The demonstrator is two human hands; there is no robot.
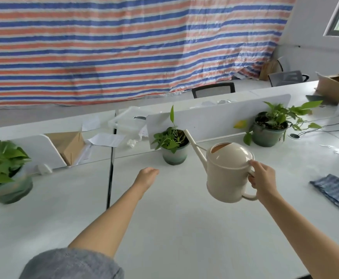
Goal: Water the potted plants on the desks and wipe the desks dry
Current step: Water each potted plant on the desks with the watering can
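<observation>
My right hand (262,178) grips the handle of a cream watering can (227,172), held above the white desk (174,218) with its spout reaching toward the small middle potted plant (173,146). My left hand (147,175) is stretched over the desk just left of that pot, fingers curled down, holding nothing. A bushy potted plant (2,168) stands at the left edge. A trailing potted plant (270,126) sits to the right by the divider. A blue striped cloth (335,191) lies on the desk at the far right.
White divider panels (215,117) run behind the pots. A cardboard box (70,146), papers and crumpled tissue lie on the far desk. More boxes (334,83) sit at the right. Office chairs (213,89) stand before a striped tarpaulin. A cable (334,125) crosses the right desk.
</observation>
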